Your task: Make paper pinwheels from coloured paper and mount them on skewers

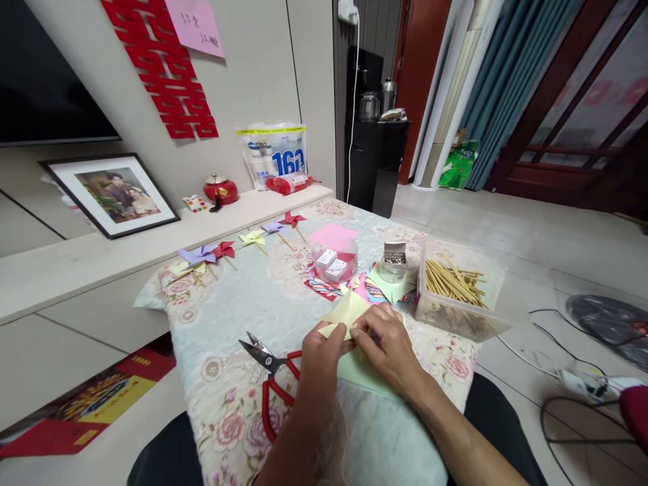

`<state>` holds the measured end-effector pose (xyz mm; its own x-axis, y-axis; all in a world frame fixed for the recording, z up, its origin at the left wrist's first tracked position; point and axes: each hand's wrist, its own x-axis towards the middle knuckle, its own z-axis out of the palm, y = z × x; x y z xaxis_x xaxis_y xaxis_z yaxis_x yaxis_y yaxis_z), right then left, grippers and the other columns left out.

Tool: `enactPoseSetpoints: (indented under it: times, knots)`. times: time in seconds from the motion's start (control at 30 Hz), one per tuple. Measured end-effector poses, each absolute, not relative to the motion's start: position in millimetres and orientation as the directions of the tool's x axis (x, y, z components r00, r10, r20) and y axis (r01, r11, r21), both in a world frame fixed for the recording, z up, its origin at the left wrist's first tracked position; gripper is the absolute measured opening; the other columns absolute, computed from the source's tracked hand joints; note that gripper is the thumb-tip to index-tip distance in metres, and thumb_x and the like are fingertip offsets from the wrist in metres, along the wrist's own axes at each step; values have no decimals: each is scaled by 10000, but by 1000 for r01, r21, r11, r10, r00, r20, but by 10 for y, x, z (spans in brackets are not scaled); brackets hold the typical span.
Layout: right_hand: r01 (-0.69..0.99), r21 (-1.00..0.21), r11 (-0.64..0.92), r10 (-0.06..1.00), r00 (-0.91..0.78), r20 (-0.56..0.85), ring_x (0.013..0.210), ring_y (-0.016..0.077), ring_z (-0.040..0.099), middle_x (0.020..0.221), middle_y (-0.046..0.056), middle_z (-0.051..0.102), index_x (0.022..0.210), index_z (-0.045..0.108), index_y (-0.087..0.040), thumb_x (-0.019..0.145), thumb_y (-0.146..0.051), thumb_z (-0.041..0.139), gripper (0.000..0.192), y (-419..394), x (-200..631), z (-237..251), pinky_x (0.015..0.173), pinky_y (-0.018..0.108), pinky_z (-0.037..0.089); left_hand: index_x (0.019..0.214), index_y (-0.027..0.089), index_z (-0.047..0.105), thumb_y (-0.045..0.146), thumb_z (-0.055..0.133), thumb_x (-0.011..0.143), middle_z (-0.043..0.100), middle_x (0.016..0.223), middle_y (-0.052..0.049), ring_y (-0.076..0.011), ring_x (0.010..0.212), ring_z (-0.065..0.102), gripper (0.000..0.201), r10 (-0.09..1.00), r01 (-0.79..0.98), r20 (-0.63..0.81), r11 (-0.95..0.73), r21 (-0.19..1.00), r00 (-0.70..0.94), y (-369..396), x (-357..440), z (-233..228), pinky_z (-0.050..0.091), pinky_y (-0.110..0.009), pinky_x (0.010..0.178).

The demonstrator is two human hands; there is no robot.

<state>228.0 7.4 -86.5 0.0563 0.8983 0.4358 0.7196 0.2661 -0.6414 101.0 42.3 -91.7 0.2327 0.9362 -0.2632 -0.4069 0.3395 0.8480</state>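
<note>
My left hand (318,354) and my right hand (387,344) meet over a pale yellow folded paper (345,312) near the front of the table. Both pinch it at its near edge, fingers closed on the paper. A light green sheet (362,372) lies under my right hand. Red-handled scissors (271,378) lie open just left of my left hand, blades pointing away.
A clear box of wooden sticks (455,287) stands at the right. Beyond my hands are a round tub with small boxes (334,263), a jar of pins (393,260), coloured paper squares (369,287) and a row of finished pinwheels (237,244) along the left edge.
</note>
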Motion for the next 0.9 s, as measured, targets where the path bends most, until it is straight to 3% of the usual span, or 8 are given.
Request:
enactPoseSetpoints:
  times: [0.23,0.9]
  knots:
    - [741,-634,219,892,112,439,810,205,522,742,5,607,730,583,-198,903,-199,622,177,76,2289,-877,740,345,321,831,131,685,268,733,684,752,703,-55,-251,724,747,207,932,-392,-254,342,854,260,388,1010,-866,589,-335,702]
    - [754,-637,160,898,157,411,771,203,527,695,6,599,680,565,-196,871,-193,588,192,85,2290,-847,717,335,325,844,128,692,250,708,714,745,693,-43,-225,673,724,179,935,-360,-230,319,877,268,373,1017,-868,582,-328,712]
